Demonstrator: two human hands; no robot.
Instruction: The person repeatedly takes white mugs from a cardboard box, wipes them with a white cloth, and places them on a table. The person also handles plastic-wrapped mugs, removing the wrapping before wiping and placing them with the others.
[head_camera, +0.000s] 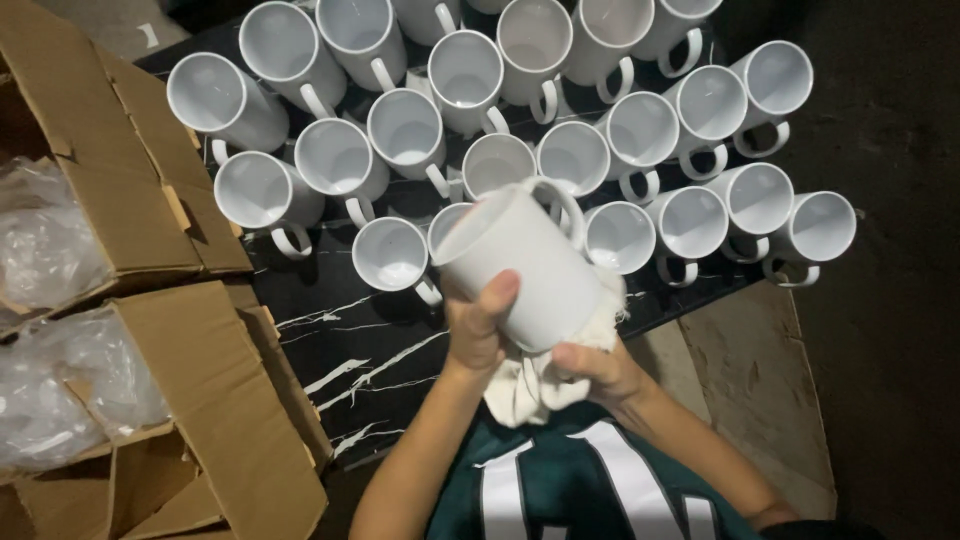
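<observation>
- We see a black tabletop (380, 350) with white marble-like veins; it is our landmark and carries everything else.
- Off its left edge sit open cardboard boxes (190, 400), matte brown, with crinkled clear plastic (50, 380) inside.
- On its far half stand many upright white mugs (400, 135) in loose rows, glossy, cylindrical, with looped handles.
- Over its near edge we hold one more mug (520, 265), tilted: its long axis slants from the base near us up to the mouth, which faces up and left, the handle on the far side.
- Our left hand (478, 325) wraps the wall from the left, thumb on the glaze.
- Our right hand (600, 370) is nearer the base, its fingers closed on a soft cream cloth (530, 385) pressed under the mug.
</observation>
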